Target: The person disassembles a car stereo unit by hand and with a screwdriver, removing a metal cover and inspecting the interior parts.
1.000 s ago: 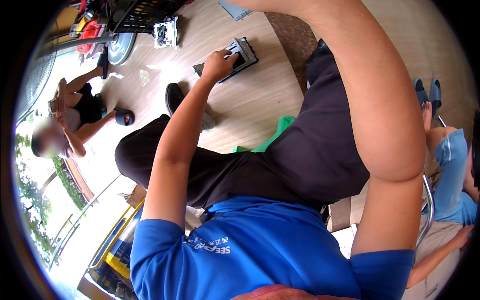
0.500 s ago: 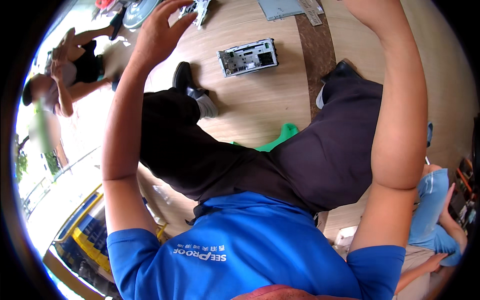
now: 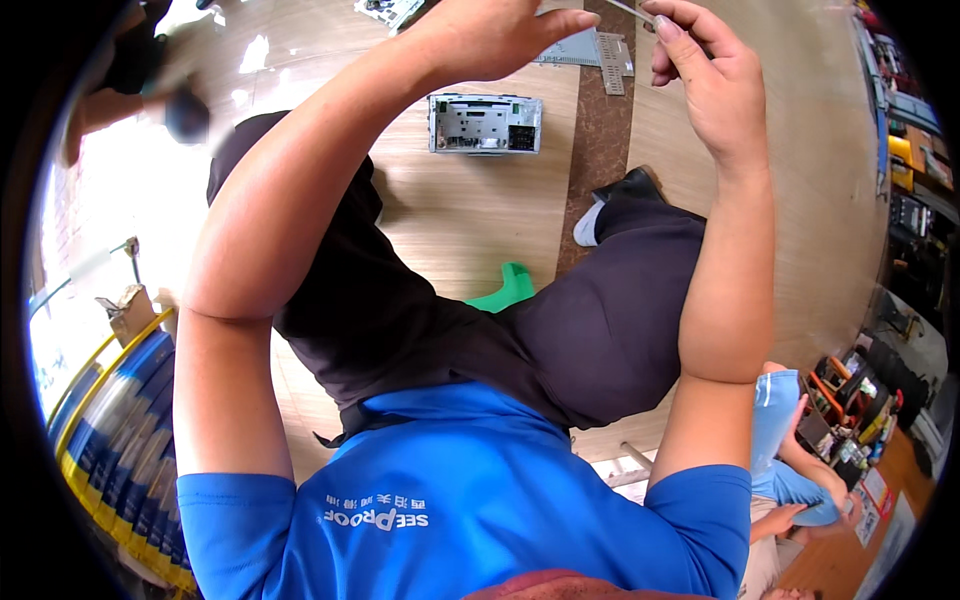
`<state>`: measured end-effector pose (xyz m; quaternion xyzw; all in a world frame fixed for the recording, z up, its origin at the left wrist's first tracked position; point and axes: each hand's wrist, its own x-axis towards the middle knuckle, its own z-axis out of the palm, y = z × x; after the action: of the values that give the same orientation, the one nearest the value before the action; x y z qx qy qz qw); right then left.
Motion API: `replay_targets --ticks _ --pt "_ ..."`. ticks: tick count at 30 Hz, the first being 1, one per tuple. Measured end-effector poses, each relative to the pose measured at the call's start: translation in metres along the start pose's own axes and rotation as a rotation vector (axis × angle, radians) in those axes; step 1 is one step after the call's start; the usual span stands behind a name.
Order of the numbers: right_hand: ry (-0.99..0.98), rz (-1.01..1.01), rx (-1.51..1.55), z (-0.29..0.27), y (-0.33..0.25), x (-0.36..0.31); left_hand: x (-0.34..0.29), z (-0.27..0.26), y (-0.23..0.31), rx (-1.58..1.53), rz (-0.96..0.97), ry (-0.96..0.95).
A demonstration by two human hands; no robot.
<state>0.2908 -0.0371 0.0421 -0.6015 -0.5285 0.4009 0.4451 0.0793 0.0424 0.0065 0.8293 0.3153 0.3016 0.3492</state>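
At the top edge my left hand (image 3: 490, 38) stretches to the right, its thumb held out and away; its other fingers are cut off by the frame. Facing it, my right hand (image 3: 718, 85) is closed, with thumb and index finger pinching a slim, light metallic strip or rod (image 3: 630, 10). That piece runs out of the picture, so its kind does not show. On the floor below my left hand stands an open silver metal chassis (image 3: 470, 128) with a black block in its right corner. Neither hand touches it.
Flat grey metal plates (image 3: 612, 65) lie beyond the chassis, with a circuit-board-like part (image 3: 388, 10) farther left. A green curved object (image 3: 512, 285) sits between my legs. Another person (image 3: 790, 480) sits at lower right beside a box of tools (image 3: 850, 410). Blue-and-yellow racking (image 3: 115, 440) stands left.
My left hand has swung right, toward my right hand. My right hand has come lower into view, showing the slim piece in its fingers. The whole view has turned somewhat.
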Motion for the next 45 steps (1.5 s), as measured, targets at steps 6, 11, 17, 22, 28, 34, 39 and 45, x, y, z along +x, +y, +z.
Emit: replay_targets --ticks 6,11,17,22,28,34,39,45 --pt "-0.173 -0.014 -0.073 -0.004 0.017 0.013 0.013 -0.014 0.001 0.123 -0.025 -0.014" --pt "-0.303 -0.045 -0.576 0.017 0.030 0.025 0.012 -0.019 -0.006 0.318 0.062 -0.165" --pt "-0.384 0.160 -0.788 -0.019 0.126 0.112 -0.004 -0.045 -0.021 0.420 -0.061 -0.282" --pt "-0.067 0.558 -1.152 -0.125 0.292 0.126 -0.004 -0.046 -0.037 0.550 -0.336 -0.615" --pt "-0.256 0.646 -1.133 -0.059 0.417 0.040 -0.023 -0.060 -0.076 0.549 -0.376 -0.501" --pt "0.195 0.795 -0.903 -0.037 0.439 0.067 -0.018 -0.059 -0.088 0.596 -0.494 -0.593" --pt "0.191 0.745 -0.895 -0.042 0.441 0.111 0.006 -0.046 -0.086 0.555 -0.532 -0.663" --pt "0.187 0.788 -0.887 -0.049 0.459 0.117 0.013 -0.038 -0.089 0.503 -0.482 -0.646"
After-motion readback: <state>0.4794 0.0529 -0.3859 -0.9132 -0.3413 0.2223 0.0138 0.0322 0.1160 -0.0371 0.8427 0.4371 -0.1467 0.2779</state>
